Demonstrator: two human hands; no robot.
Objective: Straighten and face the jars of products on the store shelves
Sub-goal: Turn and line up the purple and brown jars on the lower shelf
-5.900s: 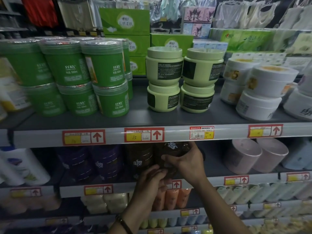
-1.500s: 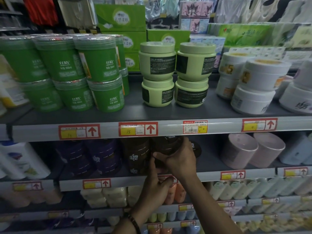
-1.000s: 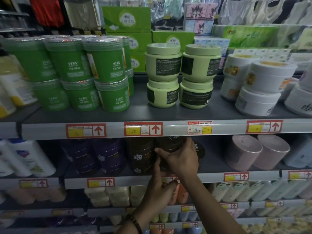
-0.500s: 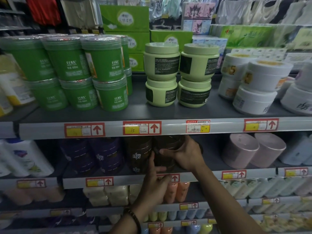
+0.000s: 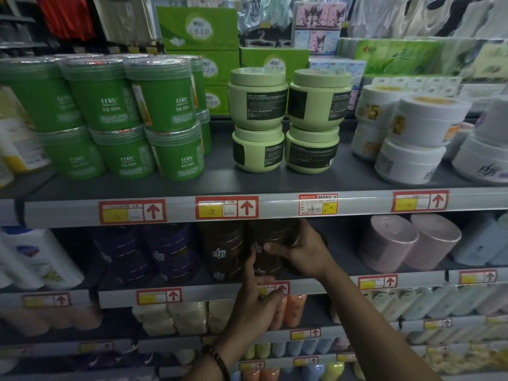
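A person's two hands work a dark brown jar (image 5: 270, 237) on the second shelf (image 5: 192, 294) at centre frame, just right of a matching brown jar (image 5: 221, 251) and beneath a yellow price tag (image 5: 226, 207). The right hand (image 5: 305, 253) grips the jar from its right side, fingers close together and curled across the front. The left hand (image 5: 255, 303), a beaded bracelet (image 5: 218, 358) at the wrist, reaches up from the lower centre, one straight finger laid against the jar's lower left, thumb spread away over the shelf edge. Green jars (image 5: 159, 100), pale green jars (image 5: 258, 100) and white jars (image 5: 428, 122) stand stacked on the shelf above.
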